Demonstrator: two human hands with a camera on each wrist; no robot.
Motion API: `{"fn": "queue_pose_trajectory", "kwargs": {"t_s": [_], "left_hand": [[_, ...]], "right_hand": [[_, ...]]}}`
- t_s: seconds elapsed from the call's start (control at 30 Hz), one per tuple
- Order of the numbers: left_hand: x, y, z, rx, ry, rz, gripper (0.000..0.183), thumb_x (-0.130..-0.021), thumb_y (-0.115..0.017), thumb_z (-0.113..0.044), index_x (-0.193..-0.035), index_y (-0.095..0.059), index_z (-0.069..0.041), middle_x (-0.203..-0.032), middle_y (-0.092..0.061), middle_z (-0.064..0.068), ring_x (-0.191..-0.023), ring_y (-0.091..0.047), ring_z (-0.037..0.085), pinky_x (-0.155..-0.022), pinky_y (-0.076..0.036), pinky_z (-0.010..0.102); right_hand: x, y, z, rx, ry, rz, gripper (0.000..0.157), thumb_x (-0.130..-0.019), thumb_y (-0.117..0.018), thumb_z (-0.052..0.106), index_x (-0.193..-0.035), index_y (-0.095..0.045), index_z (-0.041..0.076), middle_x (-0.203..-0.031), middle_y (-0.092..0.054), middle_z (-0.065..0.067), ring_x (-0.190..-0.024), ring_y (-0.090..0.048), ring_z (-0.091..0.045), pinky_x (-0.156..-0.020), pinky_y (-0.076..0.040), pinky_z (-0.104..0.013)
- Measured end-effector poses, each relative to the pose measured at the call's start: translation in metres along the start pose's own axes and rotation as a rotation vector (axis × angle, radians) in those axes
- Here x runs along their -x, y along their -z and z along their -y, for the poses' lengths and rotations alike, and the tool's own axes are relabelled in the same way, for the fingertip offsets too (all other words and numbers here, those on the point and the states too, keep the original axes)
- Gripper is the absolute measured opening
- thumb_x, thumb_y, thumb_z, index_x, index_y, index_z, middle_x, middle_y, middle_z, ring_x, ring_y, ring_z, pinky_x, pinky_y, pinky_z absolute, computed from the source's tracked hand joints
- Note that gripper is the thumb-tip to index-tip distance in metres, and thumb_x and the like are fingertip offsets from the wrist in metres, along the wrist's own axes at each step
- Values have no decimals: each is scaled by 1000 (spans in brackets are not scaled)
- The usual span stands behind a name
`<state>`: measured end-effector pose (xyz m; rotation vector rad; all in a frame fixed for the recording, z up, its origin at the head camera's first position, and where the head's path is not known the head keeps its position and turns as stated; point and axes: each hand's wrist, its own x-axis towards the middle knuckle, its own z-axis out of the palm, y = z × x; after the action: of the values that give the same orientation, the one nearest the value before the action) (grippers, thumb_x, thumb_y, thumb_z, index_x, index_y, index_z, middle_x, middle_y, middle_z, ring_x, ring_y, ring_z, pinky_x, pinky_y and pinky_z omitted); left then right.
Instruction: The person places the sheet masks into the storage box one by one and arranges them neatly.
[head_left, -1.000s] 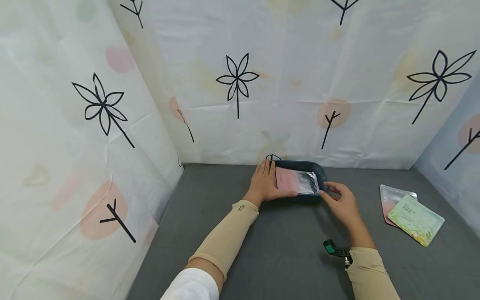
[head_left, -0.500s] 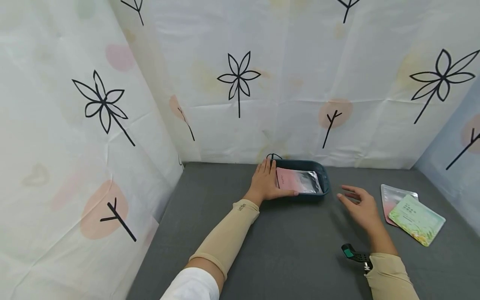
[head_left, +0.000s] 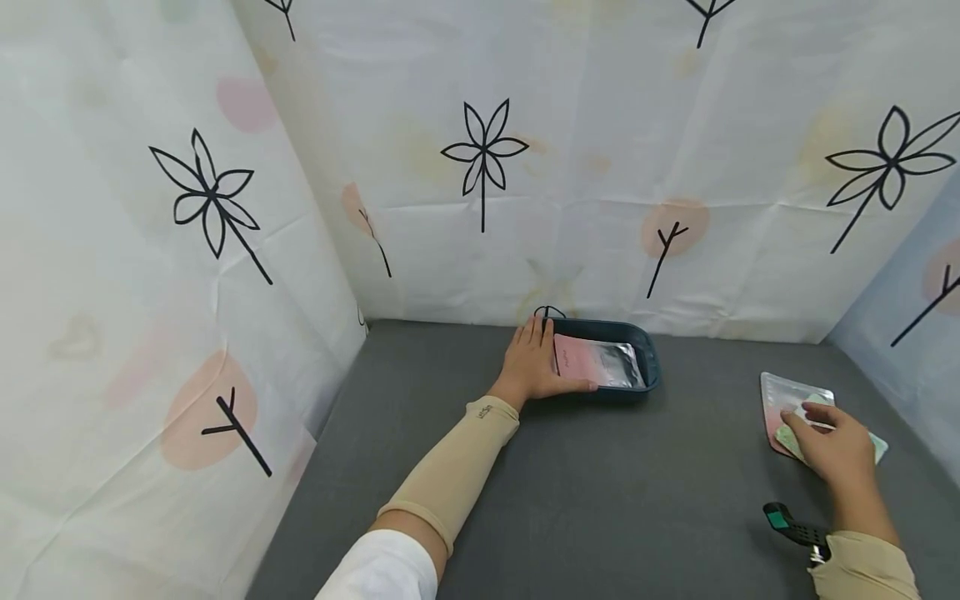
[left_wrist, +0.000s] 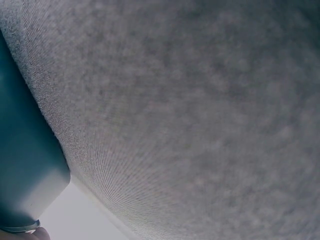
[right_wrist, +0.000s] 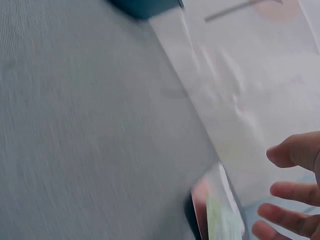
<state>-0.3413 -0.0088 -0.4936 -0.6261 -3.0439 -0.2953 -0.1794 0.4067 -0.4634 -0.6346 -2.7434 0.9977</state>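
My left hand (head_left: 531, 367) rests with straight fingers on the left end of a dark blue tray (head_left: 649, 360), its thumb lying along the front rim. Inside that tray lies a pink and silver sachet (head_left: 581, 358). Over at the right, my right hand (head_left: 840, 446) hovers above a green floral sachet (head_left: 790, 442) and covers much of it. Beneath the green one, partly hidden, is another pink and silver sachet (head_left: 777, 398). The right wrist view shows the fingers (right_wrist: 287, 190) loosely bent, apart from both sachets and holding nothing.
Grey cloth covers the table (head_left: 600, 500). A patterned white curtain (head_left: 420, 250) stands directly behind the tray, with more curtain at left and right. A black and green device (head_left: 787, 521) is strapped at my right wrist.
My right hand has left the tray's right end and moved right, to above the green sachet. My left hand stays on the tray, and the sachet in it lies nearly unchanged.
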Motion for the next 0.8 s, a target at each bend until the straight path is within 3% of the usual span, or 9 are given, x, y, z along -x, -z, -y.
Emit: {"fn": "queue_pose_trajectory", "kwargs": {"t_s": [0.07,0.17,0.27,0.37,0.5,0.8], "left_hand": [[0,0,0,0,-3,4,143,-73,-50,-103,-172,-3,-11,-181,1,13,-169,-1,29,-137,-9,48],[0,2,1,7,-4,2,142,-74,-50,-102,-172,-3,-11,-181,0,13,-169,-1,28,-137,-9,47],[1,4,1,10,-3,-1,141,-75,-51,-101,-172,-2,-11,-181,0,12,-169,-1,27,-137,-8,47],[2,5,0,10,1,-3,140,-75,-52,-100,-172,-2,-11,-181,0,12,-169,-1,27,-137,-7,46],[4,6,-2,11,5,-12,140,-75,-54,-98,-172,-4,-10,-181,-1,13,-169,-1,27,-137,-7,46],[1,3,0,16,-7,7,142,-74,-51,-102,-172,-3,-11,-181,0,13,-169,-1,28,-137,-9,47]], "right_hand": [[1,7,-8,4,-44,0,69,-108,-51,40,-149,-45,-14,-152,-45,-40,-133,-49,-57,-77,-46,-43],[1,12,-16,12,-121,-33,70,-107,-50,39,-152,-41,-14,-155,-40,-42,-139,-42,-59,-90,-48,-62],[1,14,-21,4,-220,-81,72,-107,-48,39,-156,-36,-13,-160,-32,-42,-146,-34,-59,-110,-39,-70],[3,16,-25,-6,-287,-120,73,-106,-47,36,-157,-33,-14,-162,-28,-42,-148,-30,-59,-117,-33,-70],[5,19,-31,-9,-321,-139,73,-104,-47,32,-156,-31,-16,-158,-30,-44,-141,-34,-59,-112,-35,-71],[3,21,-39,98,-352,-45,77,-105,-46,36,-159,-25,-15,-154,-30,-45,-141,-35,-60,-117,-36,-67]]}}
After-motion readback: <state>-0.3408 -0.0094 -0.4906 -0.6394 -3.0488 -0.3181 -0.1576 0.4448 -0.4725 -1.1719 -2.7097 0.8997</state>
